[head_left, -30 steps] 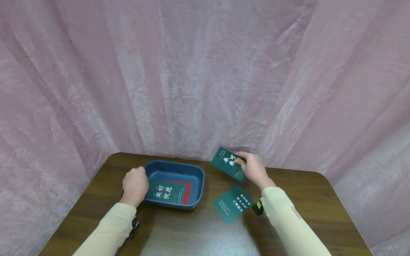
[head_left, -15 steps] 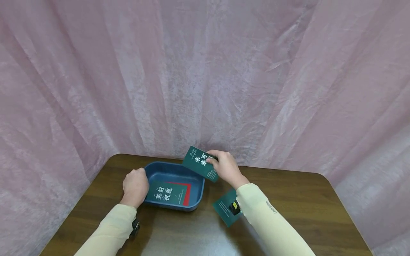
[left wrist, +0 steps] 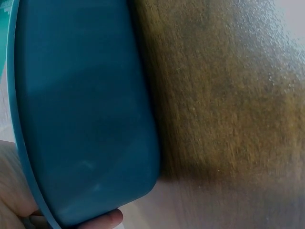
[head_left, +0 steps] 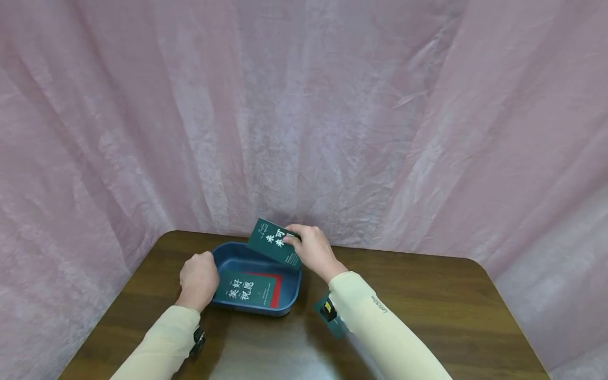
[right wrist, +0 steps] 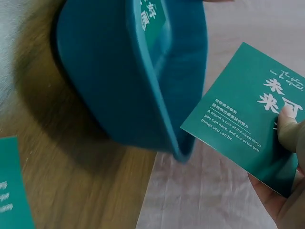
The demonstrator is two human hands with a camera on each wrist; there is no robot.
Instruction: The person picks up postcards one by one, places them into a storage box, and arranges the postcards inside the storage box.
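My left hand (head_left: 198, 278) grips the left rim of a blue plastic basin (head_left: 295, 293); in the left wrist view its fingers curl over the basin wall (left wrist: 86, 109). Inside the basin lies a green card (head_left: 249, 288) with white Chinese characters, on top of a red one (head_left: 276, 291). My right hand (head_left: 314, 252) pinches another green card (head_left: 268, 244) between thumb and fingers, tilted over the basin's back right rim. In the right wrist view the thumb presses the printed face of this held card (right wrist: 238, 114).
A further green card (head_left: 336, 325) lies on the brown wooden table (head_left: 418, 301), partly hidden under my right forearm; the right wrist view shows its edge. A pink curtain (head_left: 304, 132) hangs behind the table's back edge.
My right hand has carried its green card leftward from the table's right side to above the basin. The right forearm now covers much of the loose card. My left hand has stayed at the rim.
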